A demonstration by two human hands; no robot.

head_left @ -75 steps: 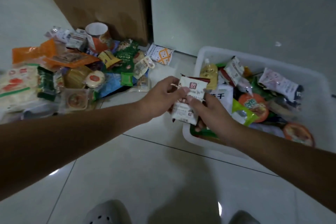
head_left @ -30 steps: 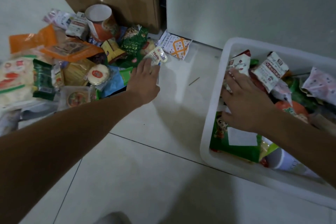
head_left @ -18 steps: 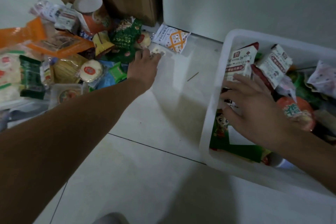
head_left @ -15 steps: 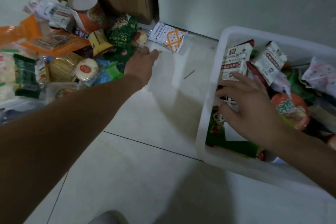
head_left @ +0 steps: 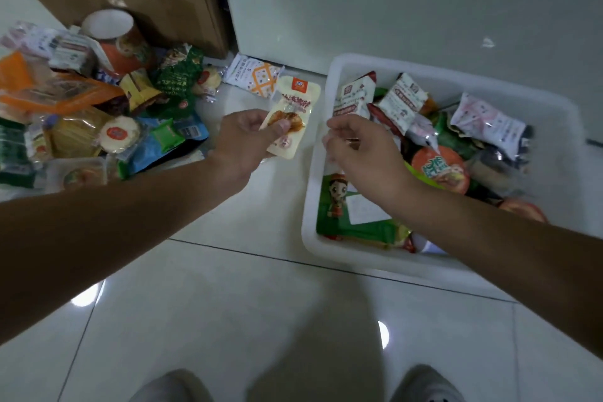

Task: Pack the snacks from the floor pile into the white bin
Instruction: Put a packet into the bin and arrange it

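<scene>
- While the left hand [head_left: 241,140] pinches one pale packet [head_left: 293,114] between thumb and fingers, that packet hangs over the bare tile strip between pile [head_left: 98,114] and bin [head_left: 329,75], touching neither.
- Right hand [head_left: 365,153] — fingers loosely curled, gripping nothing — is above the bin's left rim.
- One bin, crowded; two red-white packets [head_left: 354,96] stand upright at its far-left corner.
- Two shoes [head_left: 169,385] at the bottom edge.

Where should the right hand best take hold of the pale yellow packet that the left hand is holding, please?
Pinch the free upper end of the pale yellow packet, near the orange logo, coming from the right. The left hand pinches its lower half, thumb on the front, so only the top stands clear; it leans toward the white bin, where the right hand hovers.
</scene>
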